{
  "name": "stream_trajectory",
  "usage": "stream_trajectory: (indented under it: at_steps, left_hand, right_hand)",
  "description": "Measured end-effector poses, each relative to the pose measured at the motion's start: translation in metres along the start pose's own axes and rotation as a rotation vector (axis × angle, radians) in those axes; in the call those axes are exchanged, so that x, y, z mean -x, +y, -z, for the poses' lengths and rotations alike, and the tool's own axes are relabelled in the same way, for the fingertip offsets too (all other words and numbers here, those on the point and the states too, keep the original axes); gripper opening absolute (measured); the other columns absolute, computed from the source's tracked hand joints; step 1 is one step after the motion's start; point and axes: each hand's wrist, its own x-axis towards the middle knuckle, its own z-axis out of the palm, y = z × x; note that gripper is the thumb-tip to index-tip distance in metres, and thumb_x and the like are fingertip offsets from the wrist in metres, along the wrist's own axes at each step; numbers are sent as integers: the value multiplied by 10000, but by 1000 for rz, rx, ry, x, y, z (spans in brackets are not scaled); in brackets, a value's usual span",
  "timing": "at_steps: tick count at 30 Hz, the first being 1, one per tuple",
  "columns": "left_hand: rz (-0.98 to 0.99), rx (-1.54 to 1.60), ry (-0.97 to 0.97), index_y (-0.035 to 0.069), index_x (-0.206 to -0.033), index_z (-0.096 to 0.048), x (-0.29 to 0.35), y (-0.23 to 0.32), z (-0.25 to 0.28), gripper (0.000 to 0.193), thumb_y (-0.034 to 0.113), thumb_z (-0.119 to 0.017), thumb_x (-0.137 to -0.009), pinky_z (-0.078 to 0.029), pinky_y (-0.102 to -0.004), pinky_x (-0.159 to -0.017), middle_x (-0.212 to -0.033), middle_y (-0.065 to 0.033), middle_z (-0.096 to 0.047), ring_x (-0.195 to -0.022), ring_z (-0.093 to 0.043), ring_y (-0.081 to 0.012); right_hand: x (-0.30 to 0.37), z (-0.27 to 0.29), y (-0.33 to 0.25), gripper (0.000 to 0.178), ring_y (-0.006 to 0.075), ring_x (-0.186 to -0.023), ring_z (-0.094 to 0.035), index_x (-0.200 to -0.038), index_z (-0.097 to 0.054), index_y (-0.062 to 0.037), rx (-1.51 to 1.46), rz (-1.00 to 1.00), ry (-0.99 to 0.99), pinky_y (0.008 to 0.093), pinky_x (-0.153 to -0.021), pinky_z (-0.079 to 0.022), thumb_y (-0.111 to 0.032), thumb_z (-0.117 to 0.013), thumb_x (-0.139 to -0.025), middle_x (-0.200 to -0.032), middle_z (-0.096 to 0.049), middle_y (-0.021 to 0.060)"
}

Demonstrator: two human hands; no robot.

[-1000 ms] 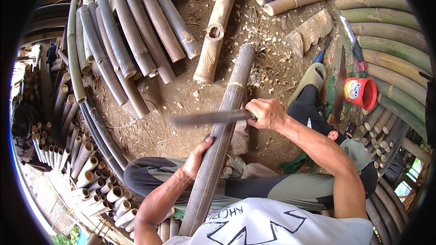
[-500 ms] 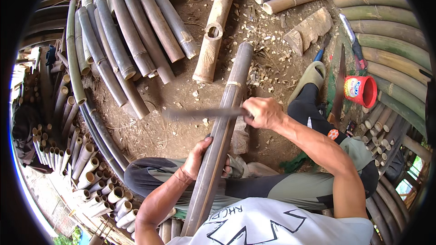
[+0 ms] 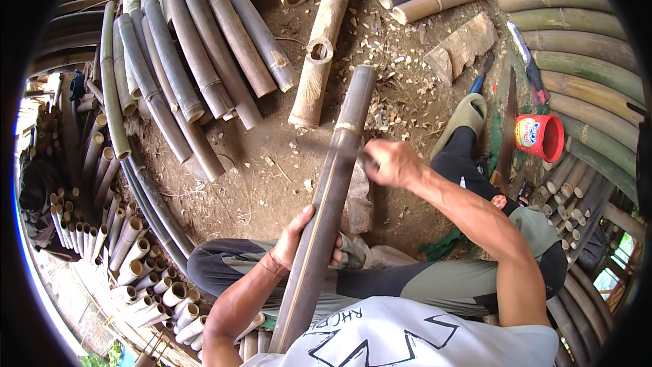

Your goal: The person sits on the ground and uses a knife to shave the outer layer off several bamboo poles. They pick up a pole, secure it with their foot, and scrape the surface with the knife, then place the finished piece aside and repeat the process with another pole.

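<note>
A long dark bamboo pole (image 3: 318, 245) slants from my lap up toward the middle of the ground, with a pale narrow strip along its length. My left hand (image 3: 293, 236) is wrapped round its lower half, thumb on the near-left side, fingertips showing on the right. In my right hand (image 3: 394, 163), closed in a fist, is a long knife (image 3: 299, 145), its blade smeared by motion. The blade lies across the pole just below the ringed node. Under the pole, partly hidden by it, stands a wooden block (image 3: 360, 205).
Bamboo poles (image 3: 197, 41) lie fanned at the far left, more (image 3: 577, 47) at the right. A notched bamboo piece (image 3: 319, 61) and a wood chunk (image 3: 462, 47) lie ahead among chips. At right are a red bucket (image 3: 541, 137), a saw (image 3: 506, 129) and a blue-handled tool (image 3: 479, 81).
The knife and my right hand have shifted slightly up along the pole toward the node. The pole's far end has moved a little left; my left hand keeps its grip.
</note>
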Motion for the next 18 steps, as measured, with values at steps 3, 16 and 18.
stream_trajectory:
  at_steps: [3, 16, 18]
  left_hand:
    - [-17, -24, -16, 24, -1292, -527, -2, 2, -3, 790, 715, -501, -909, -599, -501, -750, -1002, -213, -674, -836, -715, -354]
    - [-31, -12, 28, 24, -1299, -533, 1, 0, 7, 805, 731, -474, -918, -603, -498, -749, -1020, -188, -668, -827, -713, -343]
    - [-30, 8, 11, 13, -1303, -530, 0, 2, 6, 809, 724, -473, -921, -599, -501, -763, -1027, -194, -671, -840, -713, -351]
  right_hand:
    - [-4, -7, 14, 143, 120, -438, -494, -830, -563, -54, 42, -201, 41, 279, -342, -423, -140, -673, -864, -632, -589, 38]
    - [-5, 0, -7, 179, 153, -459, -560, -868, -554, -76, -7, 38, 4, 318, -385, -483, -159, -707, -827, -603, -584, 46]
    - [-14, 1, -3, 146, 152, -453, -555, -839, -556, -79, 35, 33, 112, 318, -383, -478, -132, -692, -846, -589, -566, 45]
